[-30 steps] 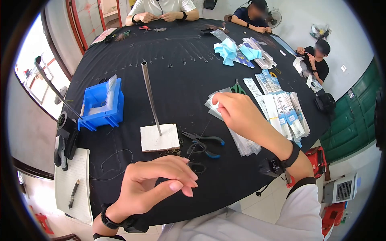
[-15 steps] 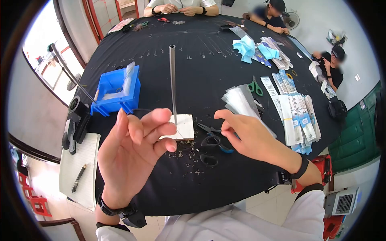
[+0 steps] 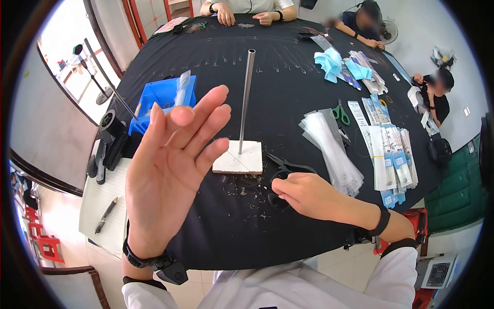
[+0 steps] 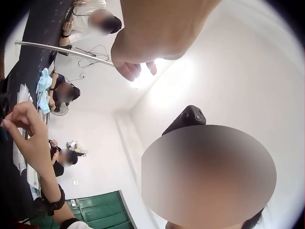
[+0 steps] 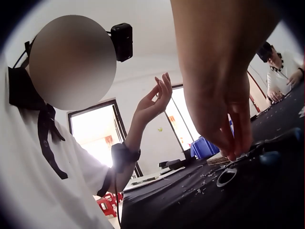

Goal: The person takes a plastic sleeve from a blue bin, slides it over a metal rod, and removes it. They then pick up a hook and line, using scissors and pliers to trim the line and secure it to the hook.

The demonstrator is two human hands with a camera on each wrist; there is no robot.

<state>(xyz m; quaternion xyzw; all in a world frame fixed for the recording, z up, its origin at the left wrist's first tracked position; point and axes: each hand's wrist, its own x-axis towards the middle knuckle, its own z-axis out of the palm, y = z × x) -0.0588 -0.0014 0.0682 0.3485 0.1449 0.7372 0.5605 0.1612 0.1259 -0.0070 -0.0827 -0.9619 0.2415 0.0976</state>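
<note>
My left hand (image 3: 164,175) is raised palm up over the near left of the table, its fingers spread and mostly straight. A thin line crosses the white block (image 3: 221,164) beyond its fingertips. Down at the table, my right hand (image 3: 311,195) pinches at a pair of black-handled scissors (image 3: 279,204); its curled fingers cover part of the upper loop. In the right wrist view, the fingertips meet close beside one scissors loop (image 5: 227,178). Pliers (image 3: 296,167) with dark jaws lie just behind the scissors. An upright metal tube (image 3: 247,98) stands on the block.
Clear plastic sleeves (image 3: 332,149) and printed packets (image 3: 393,159) lie to the right, with green scissors (image 3: 340,113) behind. A blue bin (image 3: 154,98), stapler (image 3: 100,162), notebook (image 3: 90,206) and pen (image 3: 106,215) are at left. Other people sit around the table.
My left hand has risen and turned palm up, its fingers spreading. The right hand has come down from over the plastic sleeves to the black scissors. The head view has shifted leftward.
</note>
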